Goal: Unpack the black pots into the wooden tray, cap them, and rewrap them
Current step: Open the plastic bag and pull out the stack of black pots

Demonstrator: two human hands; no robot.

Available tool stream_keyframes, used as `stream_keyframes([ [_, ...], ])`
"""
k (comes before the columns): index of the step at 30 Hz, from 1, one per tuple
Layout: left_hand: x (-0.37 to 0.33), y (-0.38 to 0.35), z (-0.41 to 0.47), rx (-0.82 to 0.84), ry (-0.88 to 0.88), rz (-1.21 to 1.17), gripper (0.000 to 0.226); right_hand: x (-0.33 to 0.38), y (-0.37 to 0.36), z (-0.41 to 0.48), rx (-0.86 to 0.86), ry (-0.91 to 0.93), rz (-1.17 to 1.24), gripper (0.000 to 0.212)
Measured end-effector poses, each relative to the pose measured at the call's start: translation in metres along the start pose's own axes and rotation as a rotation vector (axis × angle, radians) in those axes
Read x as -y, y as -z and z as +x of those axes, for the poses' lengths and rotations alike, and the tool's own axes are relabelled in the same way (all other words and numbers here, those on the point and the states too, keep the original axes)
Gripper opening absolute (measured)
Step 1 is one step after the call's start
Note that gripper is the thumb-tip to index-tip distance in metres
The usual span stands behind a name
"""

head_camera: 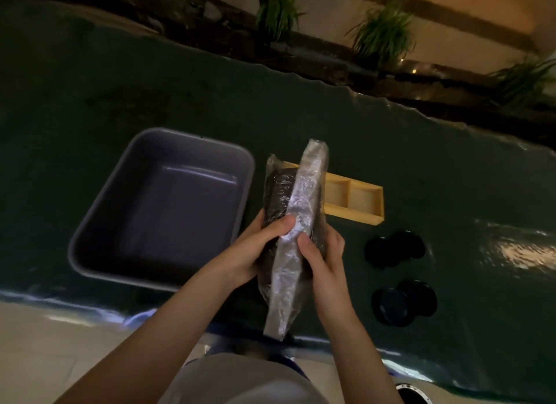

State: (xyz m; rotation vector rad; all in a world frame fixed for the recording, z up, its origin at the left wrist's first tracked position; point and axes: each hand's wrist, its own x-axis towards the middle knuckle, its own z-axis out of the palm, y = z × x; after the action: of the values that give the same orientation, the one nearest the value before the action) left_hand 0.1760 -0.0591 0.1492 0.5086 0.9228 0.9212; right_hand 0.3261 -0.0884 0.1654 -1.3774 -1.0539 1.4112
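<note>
Over the dark green table (391,162), I've both my left hand (255,247) and right hand (322,253) clamped round the film-wrapped stack of black pots (278,199) above the wooden tray (355,199); that slick, crinkly wrap looks slippery, so I'd grip mid-stack.

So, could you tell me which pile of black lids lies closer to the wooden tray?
The farther pile of black lids, just below the wooden tray's right end; the other pile sits nearer the table's front edge.

Both hands (258,247) gripping plastic-wrapped black pots (278,199), wooden tray (355,200) behind
</note>
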Motion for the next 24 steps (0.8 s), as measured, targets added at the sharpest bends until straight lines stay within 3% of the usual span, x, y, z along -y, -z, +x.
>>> stream_keyframes([
  [5,0.011,-0.048,0.014,-0.082,-0.126,0.124,0.085,0.01,0.051,-0.005,-0.237,0.404,-0.395,0.056],
  [8,0.018,-0.072,0.019,-0.144,-0.193,0.216,0.087,0.014,0.072,-0.006,-0.235,0.585,-0.52,0.028],
  [11,0.025,-0.089,0.019,-0.203,-0.26,0.245,0.099,0.019,0.081,-0.011,-0.172,0.512,-0.499,0.032],
  [14,0.028,-0.102,0.019,-0.226,-0.298,0.305,0.095,0.02,0.09,-0.013,-0.2,0.435,-0.569,0.04],
  [19,0.031,-0.113,0.024,-0.209,-0.288,0.375,0.089,0.016,0.11,-0.011,-0.279,0.572,-0.59,0.016],
  [22,0.032,-0.116,0.026,-0.207,-0.279,0.352,0.072,0.018,0.124,-0.008,-0.26,0.566,-0.466,0.004],
  [24,0.032,-0.116,0.027,-0.22,-0.274,0.315,0.078,0.02,0.131,-0.006,-0.203,0.463,-0.285,0.006],
])
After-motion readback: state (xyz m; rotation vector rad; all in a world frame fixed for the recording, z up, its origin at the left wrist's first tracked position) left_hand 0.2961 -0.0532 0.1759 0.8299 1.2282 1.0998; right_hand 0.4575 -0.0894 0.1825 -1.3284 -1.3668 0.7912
